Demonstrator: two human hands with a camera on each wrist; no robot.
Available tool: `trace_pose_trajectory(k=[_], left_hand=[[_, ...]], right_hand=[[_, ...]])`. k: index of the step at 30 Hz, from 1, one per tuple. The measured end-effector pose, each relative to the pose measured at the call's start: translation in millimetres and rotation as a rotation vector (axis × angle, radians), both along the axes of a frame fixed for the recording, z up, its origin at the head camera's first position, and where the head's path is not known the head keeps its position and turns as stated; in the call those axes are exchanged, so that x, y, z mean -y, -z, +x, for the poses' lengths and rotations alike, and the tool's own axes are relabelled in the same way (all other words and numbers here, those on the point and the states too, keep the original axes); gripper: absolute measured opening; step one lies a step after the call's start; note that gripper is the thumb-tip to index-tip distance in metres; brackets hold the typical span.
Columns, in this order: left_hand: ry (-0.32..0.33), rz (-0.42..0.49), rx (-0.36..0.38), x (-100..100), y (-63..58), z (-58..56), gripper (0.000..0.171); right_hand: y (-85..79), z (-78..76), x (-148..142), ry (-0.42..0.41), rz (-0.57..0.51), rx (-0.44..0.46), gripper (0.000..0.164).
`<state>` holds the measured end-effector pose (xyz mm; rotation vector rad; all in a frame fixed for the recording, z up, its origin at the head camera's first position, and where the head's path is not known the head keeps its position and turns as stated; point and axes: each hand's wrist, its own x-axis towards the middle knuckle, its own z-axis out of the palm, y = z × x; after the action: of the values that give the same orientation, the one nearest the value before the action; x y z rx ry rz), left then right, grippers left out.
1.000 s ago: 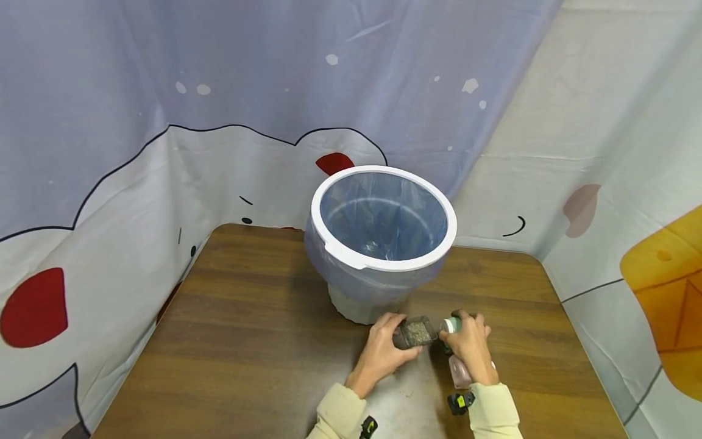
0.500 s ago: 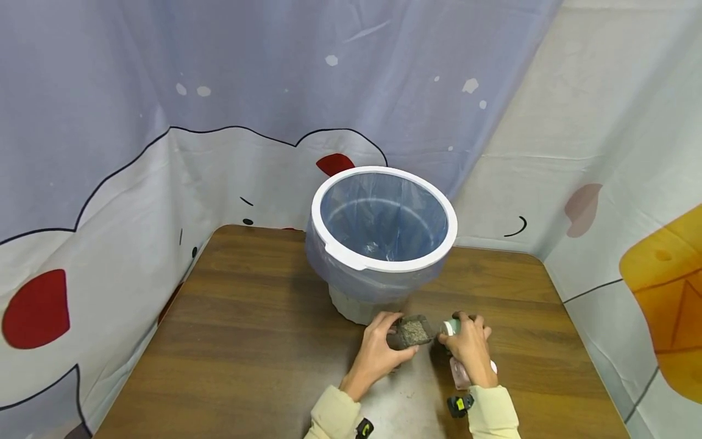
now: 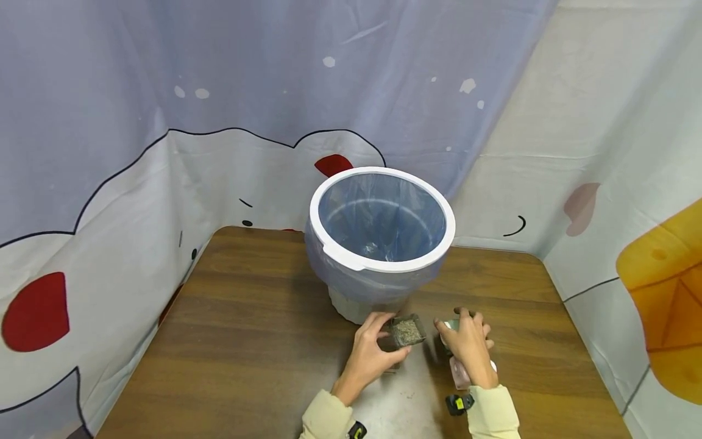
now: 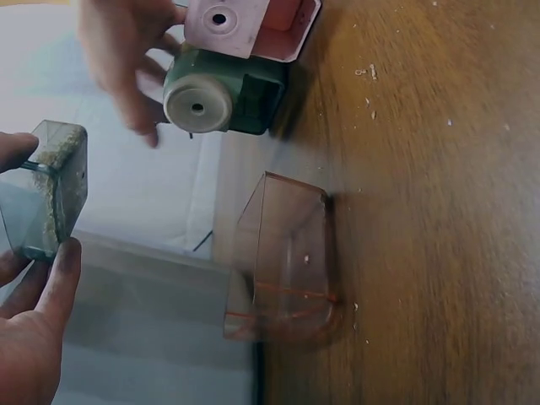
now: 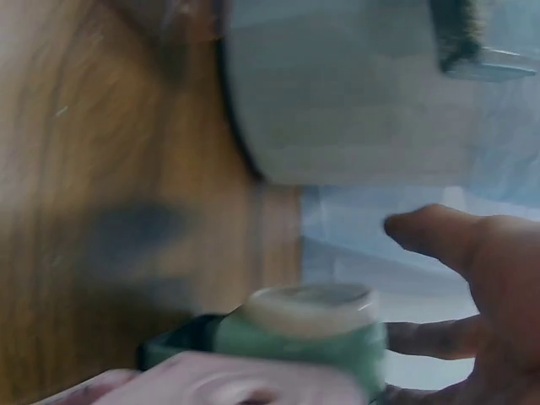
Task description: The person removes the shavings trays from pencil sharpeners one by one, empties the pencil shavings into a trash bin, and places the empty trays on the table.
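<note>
Between its thumb and fingers, my left hand [image 3: 364,353] holds a clear, green-tinted shavings drawer [image 3: 407,331] filled with brownish-grey pencil shavings. It hangs in the air before the bin. My right hand [image 3: 468,341] is beside a green pencil sharpener body [image 4: 224,93] with a pale round knob; thumb and fingers are spread apart, and the right wrist view is blurred. A pink sharpener body [image 4: 228,21] lies against the green one, partly under my right wrist in the head view. A clear pinkish drawer [image 4: 295,278] sits on the table below my left hand.
A bin [image 3: 353,259] with a white rim and bluish plastic liner stands on the wooden table [image 3: 247,341], just beyond both hands. Small crumbs [image 4: 367,76] are scattered on the tabletop. A patterned curtain [image 3: 247,73] hangs behind and at both sides.
My left hand has moved leftward with the shavings drawer, away from the right hand. The right thumb and fingers have spread from the green sharpener body.
</note>
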<state>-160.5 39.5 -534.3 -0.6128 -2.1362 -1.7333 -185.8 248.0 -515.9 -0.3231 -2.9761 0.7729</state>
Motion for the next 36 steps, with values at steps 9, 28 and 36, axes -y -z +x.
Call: trace_pose_trajectory(k=[9, 28, 36], left_hand=[[0.003, 0.005, 0.04, 8, -0.1, 3.6, 0.058], [0.04, 0.078, 0.056, 19, -8.9, 11.8, 0.056], [0.061, 0.113, 0.07, 29, -14.3, 18.1, 0.057]], right_hand=[[-18.6, -6.3, 10, -0.01, -0.237, -0.298, 0.046], [51.6, -85.7, -27, -0.109, -0.958, -0.594, 0.035], [-63.6, -30.6, 30, -0.141, -1.098, -0.536, 0.04]])
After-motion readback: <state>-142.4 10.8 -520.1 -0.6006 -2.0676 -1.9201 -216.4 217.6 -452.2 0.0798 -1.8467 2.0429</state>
